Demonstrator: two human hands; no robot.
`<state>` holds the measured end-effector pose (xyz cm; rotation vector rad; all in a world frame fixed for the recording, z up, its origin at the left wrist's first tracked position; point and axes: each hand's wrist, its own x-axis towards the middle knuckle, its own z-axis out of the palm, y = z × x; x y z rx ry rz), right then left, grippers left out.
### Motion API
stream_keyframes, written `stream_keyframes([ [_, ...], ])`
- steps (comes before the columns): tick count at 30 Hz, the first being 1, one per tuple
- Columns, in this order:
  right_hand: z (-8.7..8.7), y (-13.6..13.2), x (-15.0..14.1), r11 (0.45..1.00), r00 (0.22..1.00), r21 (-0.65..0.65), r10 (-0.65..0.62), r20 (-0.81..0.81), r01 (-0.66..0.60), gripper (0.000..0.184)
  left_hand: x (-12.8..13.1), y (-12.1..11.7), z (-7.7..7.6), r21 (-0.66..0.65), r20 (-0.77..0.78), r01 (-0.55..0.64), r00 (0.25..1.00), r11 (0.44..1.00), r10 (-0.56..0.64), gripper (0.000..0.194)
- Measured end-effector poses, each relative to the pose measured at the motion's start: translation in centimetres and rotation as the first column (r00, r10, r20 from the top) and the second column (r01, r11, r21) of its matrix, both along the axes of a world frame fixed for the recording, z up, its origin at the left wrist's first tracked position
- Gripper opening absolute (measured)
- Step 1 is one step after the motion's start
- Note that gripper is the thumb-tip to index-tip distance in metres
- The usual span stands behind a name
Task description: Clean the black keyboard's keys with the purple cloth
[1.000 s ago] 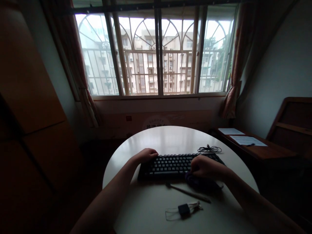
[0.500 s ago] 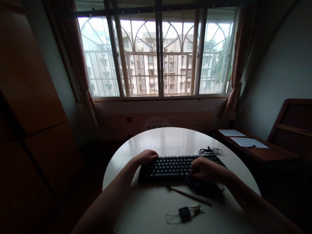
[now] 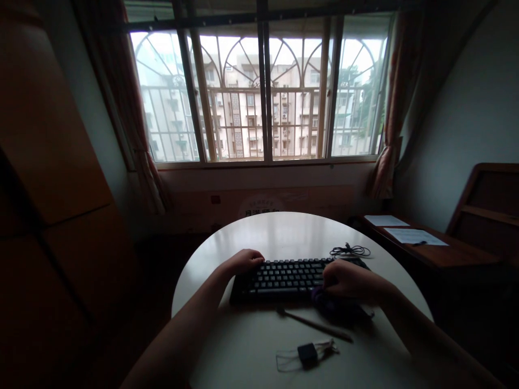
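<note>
A black keyboard point(image 3: 279, 282) lies on a round white table. My left hand point(image 3: 245, 261) is closed over its far left corner, the fingertips bent at the edge. Over the keyboard's right side, my right hand point(image 3: 344, 278) is closed on a dark purple cloth point(image 3: 338, 307), which bunches against the near edge and hangs onto the table. The hand hides the keys beneath it. In front of the keyboard lies a thin brush point(image 3: 314, 325) with a dark head. Nearer to me is a wire keycap puller point(image 3: 307, 355) with a black block as its handle.
A coiled black cable point(image 3: 349, 250) rests behind the keyboard on the white table point(image 3: 227, 346). To the right, paper sheets point(image 3: 416, 236) and a dark pen lie on a low brown table point(image 3: 466, 254). A barred window point(image 3: 263, 97) with curtains is ahead, and a wooden cabinet point(image 3: 52, 162) stands left.
My right hand has shifted slightly to the right along the keyboard with the purple cloth. My left hand stays at the corner.
</note>
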<state>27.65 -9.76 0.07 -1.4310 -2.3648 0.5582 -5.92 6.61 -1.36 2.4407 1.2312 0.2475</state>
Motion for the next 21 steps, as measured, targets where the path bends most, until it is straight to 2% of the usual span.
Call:
stream_keyframes([
  [3, -0.2, 0.1, 0.8, 1.000, 1.000, 0.008, -0.019, 0.023, 0.018, 0.012, -0.1, 0.0, -0.1, 0.004, 0.003, -0.007, 1.000, 1.000, 0.007, 0.039],
  [9, -0.1, 0.0, 1.9, 0.994, 0.999, -0.096, -0.042, 0.029, 0.045, 0.012, 0.0, -0.3, 0.1, -0.009, 0.018, 0.008, 1.000, 1.000, -0.008, 0.039],
  [13, -0.2, 0.0, 1.7, 0.999, 0.999, -0.029, -0.036, 0.039, 0.038, 0.011, 0.1, -0.3, 0.2, 0.002, 0.012, 0.015, 1.000, 1.000, -0.015, 0.038],
  [18, -0.7, 0.4, 1.6, 0.999, 1.000, -0.050, -0.015, -0.013, 0.014, 0.013, 0.2, -0.2, 0.1, 0.012, -0.001, -0.003, 1.000, 1.000, 0.003, 0.038],
  [21, -1.0, 0.7, 1.3, 1.000, 0.999, -0.008, 0.007, -0.033, -0.008, 0.011, 0.2, -0.2, 0.0, 0.027, 0.004, -0.019, 1.000, 0.999, 0.019, 0.038],
])
